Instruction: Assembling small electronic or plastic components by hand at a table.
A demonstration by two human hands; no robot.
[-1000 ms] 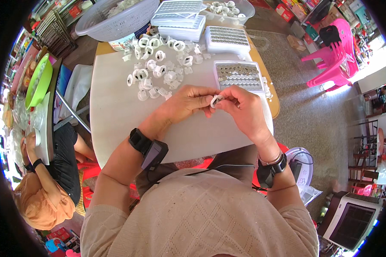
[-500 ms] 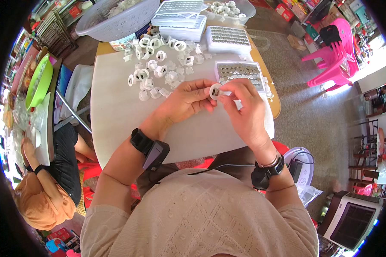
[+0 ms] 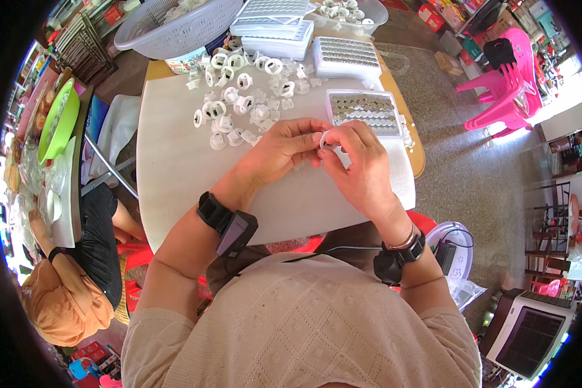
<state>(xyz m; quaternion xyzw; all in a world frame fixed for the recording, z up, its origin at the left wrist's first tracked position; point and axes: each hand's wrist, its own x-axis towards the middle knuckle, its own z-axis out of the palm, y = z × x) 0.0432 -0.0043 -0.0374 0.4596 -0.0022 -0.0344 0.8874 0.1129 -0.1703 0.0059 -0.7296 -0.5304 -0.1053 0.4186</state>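
Note:
A small round white plastic part (image 3: 325, 140) with a dark recess is held between my hands above the table. My left hand (image 3: 292, 147) pinches its left edge between thumb and fingers. From the right, the thumb and fingertips of my right hand (image 3: 361, 161) close over it and cover much of its face. Whether the right fingers also hold something smaller is hidden. Just beyond that hand lies a clear tray (image 3: 362, 92) with rows of silver discs like button cells. Loose white parts (image 3: 242, 105) of the same sort are heaped beyond my left hand.
Stacked clear trays (image 3: 277, 49) and another disc-filled tray stack (image 3: 348, 74) stand on the table's (image 3: 194, 194) far side. Behind are a grey basket (image 3: 174, 40) and a clear tub (image 3: 380, 21). A person (image 3: 68, 301) works at a side table on the left. Pink chairs (image 3: 524, 77) stand right.
My right hand has shifted slightly left, its fingers now curled over the white part that showed more openly before. My left hand keeps its pinch. The person at left has moved a hand.

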